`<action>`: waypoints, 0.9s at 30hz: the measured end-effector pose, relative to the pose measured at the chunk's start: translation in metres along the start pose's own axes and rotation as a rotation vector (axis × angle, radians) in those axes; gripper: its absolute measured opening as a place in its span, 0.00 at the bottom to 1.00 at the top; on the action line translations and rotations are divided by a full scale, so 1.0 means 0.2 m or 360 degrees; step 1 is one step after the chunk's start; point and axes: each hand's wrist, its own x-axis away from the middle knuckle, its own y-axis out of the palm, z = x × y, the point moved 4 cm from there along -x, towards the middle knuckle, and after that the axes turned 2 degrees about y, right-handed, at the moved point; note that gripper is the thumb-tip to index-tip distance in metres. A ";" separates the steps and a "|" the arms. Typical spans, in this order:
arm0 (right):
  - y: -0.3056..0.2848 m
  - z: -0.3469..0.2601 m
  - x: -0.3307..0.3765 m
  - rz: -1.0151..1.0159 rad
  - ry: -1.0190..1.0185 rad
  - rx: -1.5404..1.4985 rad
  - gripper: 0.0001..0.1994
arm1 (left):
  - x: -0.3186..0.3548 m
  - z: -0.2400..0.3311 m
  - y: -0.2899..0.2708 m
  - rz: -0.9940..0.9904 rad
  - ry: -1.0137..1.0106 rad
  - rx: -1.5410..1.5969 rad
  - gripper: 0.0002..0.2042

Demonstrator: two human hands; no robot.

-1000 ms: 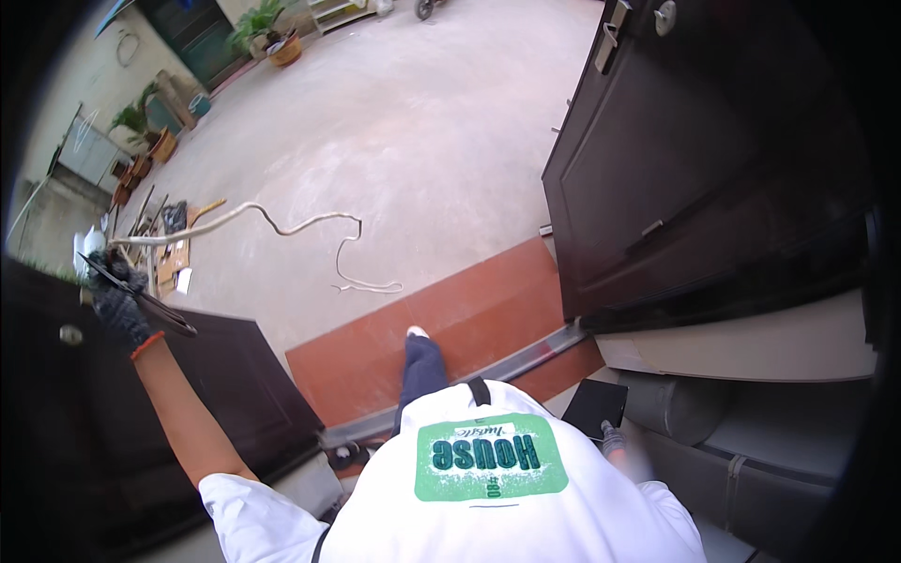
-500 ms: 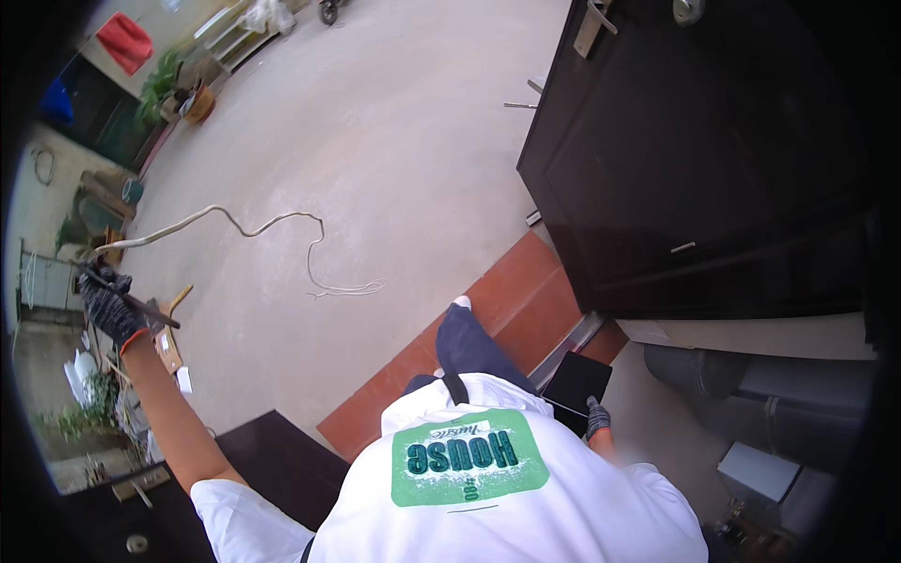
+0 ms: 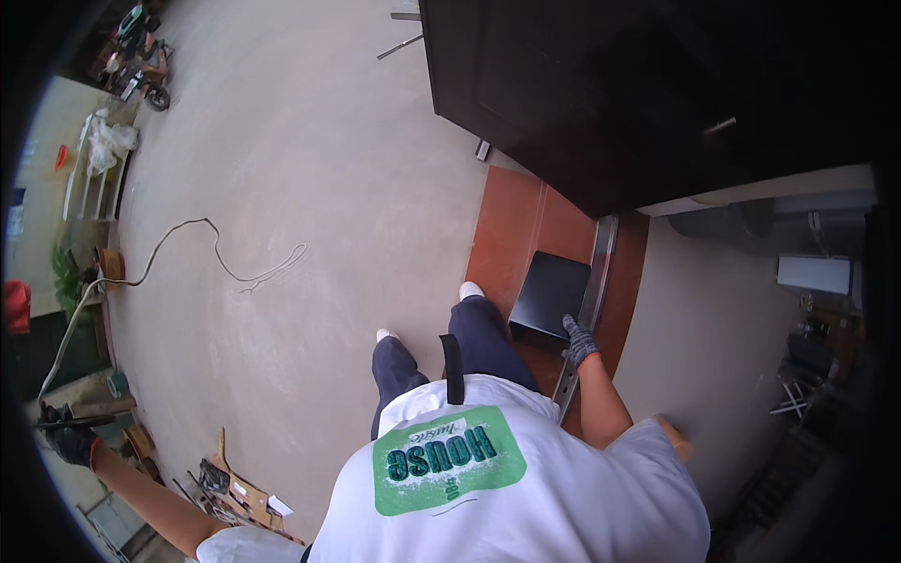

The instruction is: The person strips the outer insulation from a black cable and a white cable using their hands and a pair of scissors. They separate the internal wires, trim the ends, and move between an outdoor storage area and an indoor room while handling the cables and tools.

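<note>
My left hand (image 3: 70, 439), in a dark knitted glove with an orange cuff, is stretched far out to the left. It is closed around a thin dark flat thing (image 3: 89, 423) seen nearly edge-on, whose kind I cannot make out. A whitish cord (image 3: 150, 267) runs from this hand in loose bends to a looped end. On the right, beside my leg, my right hand (image 3: 581, 340), gloved in grey with an orange cuff, grips the near edge of a black, glossy rectangular panel (image 3: 551, 293). The panel appears above red floor tiles; its underside is hidden.
A large dark door (image 3: 638, 94) stands at the upper right, beside a metal threshold (image 3: 601, 267). Along the left are a white rack (image 3: 99, 178), a parked scooter (image 3: 141, 70), a potted plant (image 3: 68, 277) and flattened cardboard (image 3: 246, 497). Grey concrete floor (image 3: 310, 141) spreads ahead.
The whole view has turned to the right. My left hand with the cord sits lower and farther left. The black panel in my right hand has come forward, in front of the red tiles.
</note>
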 end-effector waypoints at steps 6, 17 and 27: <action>0.40 0.21 -0.20 -0.0061 -0.0182 -0.0233 0.35 | 0.30 -0.42 0.51 -0.0185 0.0113 0.0110 0.15; 0.94 0.82 -0.91 0.0267 -0.0311 -0.0247 0.31 | 1.56 -0.68 1.06 -0.0268 -0.1266 0.0483 0.12; 0.72 1.22 -1.26 0.0103 -0.0072 -0.0105 0.31 | 1.96 -0.47 1.41 -0.0512 -0.1461 0.0302 0.10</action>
